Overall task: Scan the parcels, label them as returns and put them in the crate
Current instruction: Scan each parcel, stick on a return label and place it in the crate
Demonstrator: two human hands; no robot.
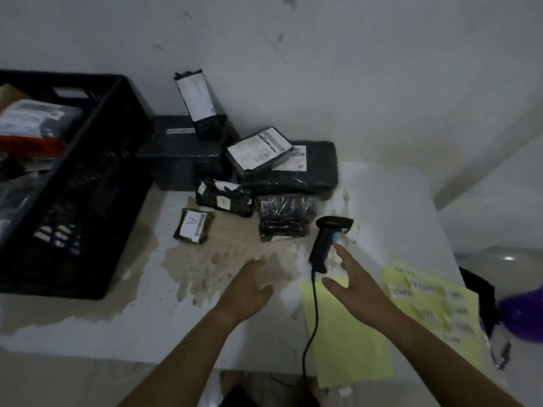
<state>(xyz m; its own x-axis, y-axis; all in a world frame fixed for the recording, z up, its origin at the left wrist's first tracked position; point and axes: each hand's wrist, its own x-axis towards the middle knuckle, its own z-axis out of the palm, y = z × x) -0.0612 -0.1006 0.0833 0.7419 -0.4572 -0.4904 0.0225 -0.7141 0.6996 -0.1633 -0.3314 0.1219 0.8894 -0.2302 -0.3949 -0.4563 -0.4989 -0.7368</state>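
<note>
Stained brown over white, the table [117,318] is seen from the head view, set against a marked pale wall. Parcels [308,171] wrapped in glossy black film, most bearing white printed labels, are heaped at its back. 1 small parcel [194,226], marked with a handwritten A, is laid apart in front. A black slatted crate [88,186] holding wrapped packages is set at the left. A black corded scanner [326,242] is laid just beside the right hand [355,289], whose fingers are spread and grip nothing. The left hand [249,289] is held over the table, fingers loosely extended. Yellow sheets [346,333] carrying paper labels are spread at the right.
</note>
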